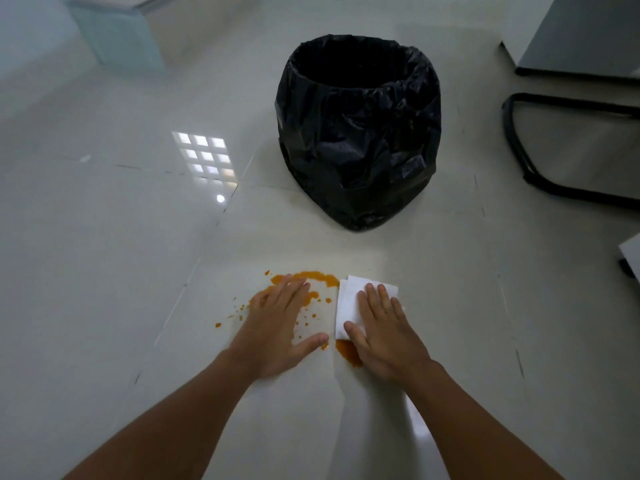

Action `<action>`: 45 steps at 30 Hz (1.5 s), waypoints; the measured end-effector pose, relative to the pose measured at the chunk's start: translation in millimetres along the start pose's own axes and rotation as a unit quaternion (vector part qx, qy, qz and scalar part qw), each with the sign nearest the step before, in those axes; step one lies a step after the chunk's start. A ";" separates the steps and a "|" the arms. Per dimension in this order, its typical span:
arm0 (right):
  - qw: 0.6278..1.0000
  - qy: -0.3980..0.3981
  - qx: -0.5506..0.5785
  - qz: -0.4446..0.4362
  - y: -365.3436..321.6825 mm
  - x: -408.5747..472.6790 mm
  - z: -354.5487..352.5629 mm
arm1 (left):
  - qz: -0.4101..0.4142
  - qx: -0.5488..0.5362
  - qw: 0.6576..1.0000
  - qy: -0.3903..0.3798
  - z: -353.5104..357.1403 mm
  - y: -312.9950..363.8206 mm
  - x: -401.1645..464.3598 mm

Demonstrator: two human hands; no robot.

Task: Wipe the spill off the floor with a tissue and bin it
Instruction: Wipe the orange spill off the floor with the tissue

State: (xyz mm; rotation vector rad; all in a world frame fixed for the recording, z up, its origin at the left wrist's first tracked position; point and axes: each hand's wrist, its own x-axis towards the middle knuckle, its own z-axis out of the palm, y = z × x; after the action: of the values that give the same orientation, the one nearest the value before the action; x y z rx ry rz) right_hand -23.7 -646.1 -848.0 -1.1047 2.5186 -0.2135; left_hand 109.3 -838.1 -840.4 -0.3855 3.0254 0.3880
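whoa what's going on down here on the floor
A person is cleaning up an orange spill on the tiled floor. Their right hand presses a white tissue flat at the spill's right edge, while the left hand rests flat over the splatter. Most of the spill remains unwiped. A bin lined with a black bag stands open just beyond.

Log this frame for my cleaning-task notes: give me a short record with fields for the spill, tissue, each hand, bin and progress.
spill: orange splatter on the pale tiled floor, with a thicker blob near the right hand
tissue: white, folded, flat on the floor at the spill's right edge
right hand: fingers straight, pressing on the tissue
left hand: flat, fingers straight, over the spill; holds nothing
bin: lined with a black bag, open top, standing beyond the spill
progress: most of the spill remains; tissue not yet binned
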 end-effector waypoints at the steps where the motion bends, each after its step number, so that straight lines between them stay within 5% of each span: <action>1: 1.000 -0.001 0.008 -0.005 -3.3 0.2 1.7 | -0.007 0.003 1.000 -0.005 -0.2 -7.5 -11.2; 11: 1.000 0.001 -0.020 -0.012 -14.9 -1.5 7.7 | -0.120 -0.005 0.993 0.007 12.9 -63.4 -88.0; 41: 0.998 0.056 0.036 -0.012 -38.7 -25.2 22.8 | -0.102 0.059 0.993 0.014 26.1 -80.2 -97.1; 45: 0.997 0.055 0.031 0.039 -22.1 -20.2 16.6 | -0.103 0.058 0.993 0.024 27.6 -81.0 -96.8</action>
State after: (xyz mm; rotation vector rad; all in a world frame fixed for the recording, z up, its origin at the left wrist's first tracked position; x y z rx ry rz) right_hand 10.4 -646.1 -851.3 -0.9928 2.6269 -0.3379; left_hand 224.5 -883.9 -876.9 -0.6983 2.9950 0.1903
